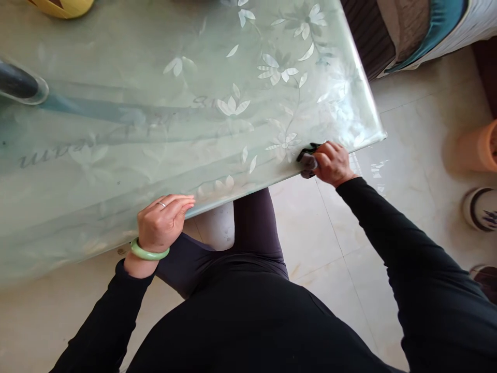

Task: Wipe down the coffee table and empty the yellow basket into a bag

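A table (155,155) with a glossy, flower-patterned top spans the upper left of the head view. My right hand (333,163) is closed around a bunched dark cloth (308,159) and presses it against the near edge, close to the right corner. Farther left, my left hand (162,220) grips that same edge, its fingers together on top and the thumb close to the fingertips. A ring and a pale green bangle (149,253) are on this hand and wrist.
A dark cylindrical object in a clear casing (23,83) lies at the table's left. Behind it is a yellow object (64,6). Right of the table are a fabric-covered seat (411,31), an orange container (479,147) and a white pot (481,208) on the tiled floor.
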